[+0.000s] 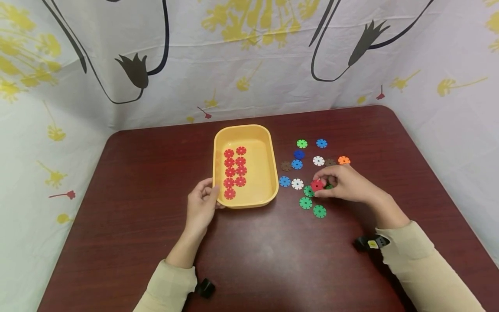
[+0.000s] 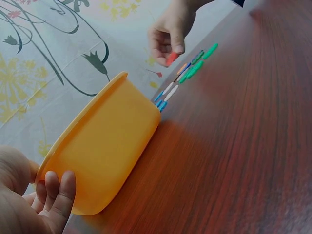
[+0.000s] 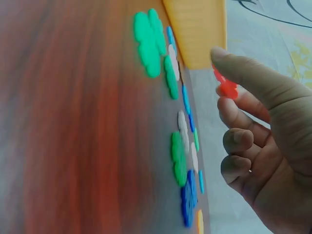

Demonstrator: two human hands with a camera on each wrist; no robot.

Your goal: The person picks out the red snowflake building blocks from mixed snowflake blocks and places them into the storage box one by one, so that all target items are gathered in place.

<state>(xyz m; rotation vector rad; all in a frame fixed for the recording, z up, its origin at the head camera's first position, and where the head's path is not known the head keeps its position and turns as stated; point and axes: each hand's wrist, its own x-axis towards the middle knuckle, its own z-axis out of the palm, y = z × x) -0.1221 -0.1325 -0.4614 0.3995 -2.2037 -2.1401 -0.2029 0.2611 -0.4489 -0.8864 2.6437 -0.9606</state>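
A yellow plastic tray (image 1: 260,173) stands on the table, with several red notched discs (image 1: 230,172) in two columns along its left side. My left hand (image 1: 200,208) grips the tray's near-left corner, thumb over the rim and fingers against the outer wall (image 2: 105,146). Between thumb and fingertips, my right hand (image 1: 347,184) pinches one red notched disc (image 1: 317,185), held above the table to the right of the tray. Green discs (image 1: 306,203) lie below and around it, one partly covered by the red disc.
Right of the tray lie loose discs: blue (image 1: 285,181), white (image 1: 297,184), brown (image 1: 286,166), light green (image 1: 302,144) and orange (image 1: 344,160). A patterned cloth (image 1: 249,86) hangs behind the dark red wooden table (image 1: 156,173).
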